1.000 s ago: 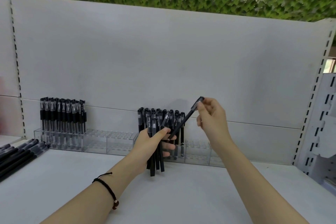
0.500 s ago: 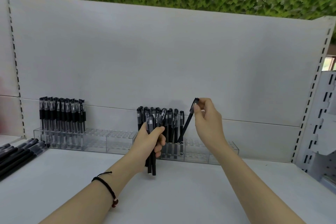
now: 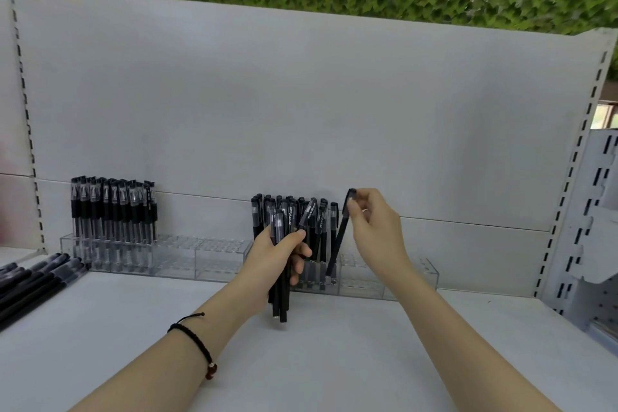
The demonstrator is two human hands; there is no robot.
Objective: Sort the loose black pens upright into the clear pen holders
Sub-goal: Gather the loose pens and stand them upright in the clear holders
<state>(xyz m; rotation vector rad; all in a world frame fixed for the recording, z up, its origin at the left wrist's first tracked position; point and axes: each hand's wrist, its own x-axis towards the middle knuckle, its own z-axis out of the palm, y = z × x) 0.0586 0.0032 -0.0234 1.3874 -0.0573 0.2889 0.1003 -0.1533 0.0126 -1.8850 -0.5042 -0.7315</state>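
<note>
Pen (image 3: 339, 237) steeply tilted, cap up, tip down at holder (image 3: 411, 278).
Cap pinched by right fingers (image 3: 359, 207); left fingers (image 3: 301, 251) curl round upright bundle (image 3: 282, 298).

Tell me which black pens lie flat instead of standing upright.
The loose pens at the far left lie flat on the shelf; the others stand in clear holders or are being held.
</note>
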